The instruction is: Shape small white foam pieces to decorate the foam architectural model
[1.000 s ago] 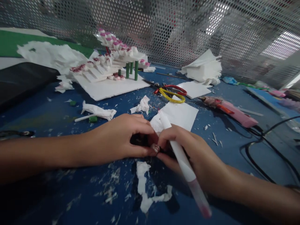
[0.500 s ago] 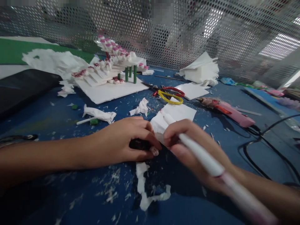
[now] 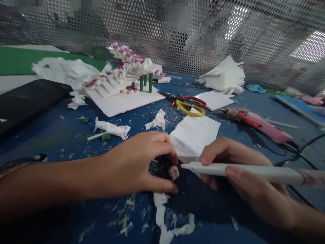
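Observation:
My left hand (image 3: 142,162) curls around a small white paper roll (image 3: 173,173), whose reddish-marked end faces right between the index finger and thumb. The other fingers are partly hidden behind. In my right hand (image 3: 243,176) is a white felt-tip marker (image 3: 256,171), lying nearly level with its pinkish tip pointing left, close beside the roll's end; whether they touch I cannot tell. A creased white paper sheet (image 3: 195,132) lies just beyond both hands. Nearer to me, a torn white paper strip (image 3: 162,217) rests on the blue table.
A white paper model with pink-tipped rolls and green posts stands on a white board (image 3: 111,108). Scissors (image 3: 190,106), a pink glue gun (image 3: 264,127) with its cable, a stack of paper (image 3: 223,76), a black phone-like slab (image 3: 33,101) and a perforated metal screen (image 3: 152,37) lie around.
My right hand has turned the marker from slanting to nearly level and brought its tip to the paper roll. More of the roll shows in my left hand. The view has shifted slightly.

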The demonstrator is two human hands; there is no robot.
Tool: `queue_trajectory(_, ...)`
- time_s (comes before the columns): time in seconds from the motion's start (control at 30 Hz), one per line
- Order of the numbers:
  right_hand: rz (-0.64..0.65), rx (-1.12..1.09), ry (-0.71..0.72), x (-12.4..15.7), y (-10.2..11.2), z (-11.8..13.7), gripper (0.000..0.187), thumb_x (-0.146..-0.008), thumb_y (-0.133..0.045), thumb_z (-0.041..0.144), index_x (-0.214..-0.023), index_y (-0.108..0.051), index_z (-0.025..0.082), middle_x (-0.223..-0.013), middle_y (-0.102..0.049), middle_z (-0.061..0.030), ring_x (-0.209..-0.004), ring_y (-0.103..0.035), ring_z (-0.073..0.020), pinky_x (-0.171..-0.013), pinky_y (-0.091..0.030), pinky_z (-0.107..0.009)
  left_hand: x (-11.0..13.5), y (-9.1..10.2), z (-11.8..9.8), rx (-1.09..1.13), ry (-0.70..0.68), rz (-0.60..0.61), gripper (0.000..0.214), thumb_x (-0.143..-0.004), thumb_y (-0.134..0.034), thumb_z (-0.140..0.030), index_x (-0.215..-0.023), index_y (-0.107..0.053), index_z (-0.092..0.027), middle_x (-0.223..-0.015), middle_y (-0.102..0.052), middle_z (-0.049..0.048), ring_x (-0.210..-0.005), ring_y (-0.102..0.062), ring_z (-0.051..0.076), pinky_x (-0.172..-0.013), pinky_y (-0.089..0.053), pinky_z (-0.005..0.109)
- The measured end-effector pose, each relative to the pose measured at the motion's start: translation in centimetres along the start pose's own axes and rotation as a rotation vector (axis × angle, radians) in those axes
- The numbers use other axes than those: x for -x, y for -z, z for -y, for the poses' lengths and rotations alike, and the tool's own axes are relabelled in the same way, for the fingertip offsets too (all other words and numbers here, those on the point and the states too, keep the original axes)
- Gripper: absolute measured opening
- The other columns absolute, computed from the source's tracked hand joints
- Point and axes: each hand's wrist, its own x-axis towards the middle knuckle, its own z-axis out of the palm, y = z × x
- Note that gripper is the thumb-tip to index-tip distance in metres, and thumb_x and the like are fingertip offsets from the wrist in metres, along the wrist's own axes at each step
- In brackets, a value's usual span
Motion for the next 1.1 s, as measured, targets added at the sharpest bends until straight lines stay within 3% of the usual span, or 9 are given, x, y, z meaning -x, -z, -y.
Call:
queue_trajectory(0.27, 0.014, -0.026, -0.033, -0.2, 0.3, -0.2, 0.019, -0.082, -0.041, 0.032, -0.081, -0.052, 0.018, -0.063, -0.055, -0.0007, -0.052, -0.05, -0.0085, -0.044, -0.043, -0.017, -0.2, -0.2, 0.0, 0.027, 0.019, -0.026, 0.011, -0.068, -0.063, -0.027, -0.076, -0.06, -0.019, -0.081, -0.054, -0.0018, -0.073, -0.05, 0.01, -0.063, -0.038, 0.018)
queue_trajectory(0.6, 0.145, 0.218, -0.011, -0.7, 0.6, 0.7, 0.016, -0.073, -0.042, 0.011, -0.082, -0.055, 0.016, -0.065, -0.061, -0.0011, -0.054, -0.056, -0.0094, -0.047, -0.045, -0.017, -0.1, -0.5, 0.3, -0.004, -0.057, -0.071, 0.004, -0.068, -0.063, -0.021, -0.071, -0.061, -0.019, -0.072, -0.055, -0.0026, -0.069, -0.049, 0.009, -0.061, -0.036, 0.017)
queue_trajectory(0.77, 0.054, 0.225, 0.004, -0.6, 0.5, 0.5, 0.016, -0.077, -0.039, 0.015, -0.08, -0.054, 0.018, -0.062, -0.06, 0.0014, -0.051, -0.055, -0.0079, -0.045, -0.043, -0.017, -0.1, -0.4, 0.4, -0.02, -0.059, -0.077, 0.001, -0.069, -0.062, -0.018, -0.069, -0.061, -0.019, -0.068, -0.053, -0.0029, -0.068, -0.048, 0.009, -0.06, -0.035, 0.017)
queue_trajectory(0.97, 0.088, 0.366, 0.058, -0.5, 0.3, 0.8, 0.018, -0.072, -0.039, 0.012, -0.076, -0.056, 0.017, -0.052, -0.058, 0.0007, -0.047, -0.054, -0.0103, -0.04, -0.039, -0.019, 0.0, -0.4, 0.4, -0.01, -0.083, -0.091, 0.003, -0.068, -0.063, -0.018, -0.07, -0.061, -0.019, -0.069, -0.053, -0.0036, -0.068, -0.047, 0.008, -0.06, -0.035, 0.015)
queue_trajectory(1.1, 0.091, 0.377, 0.071, -0.4, 0.6, 0.8, 0.02, -0.076, -0.036, 0.014, -0.082, -0.055, 0.018, -0.057, -0.061, 0.0006, -0.05, -0.056, -0.0099, -0.044, -0.042, -0.019, 0.0, -0.5, 0.4, 0.005, -0.085, -0.094, 0.003, -0.068, -0.064, -0.019, -0.07, -0.061, -0.019, -0.069, -0.052, -0.0035, -0.068, -0.047, 0.007, -0.058, -0.035, 0.014)
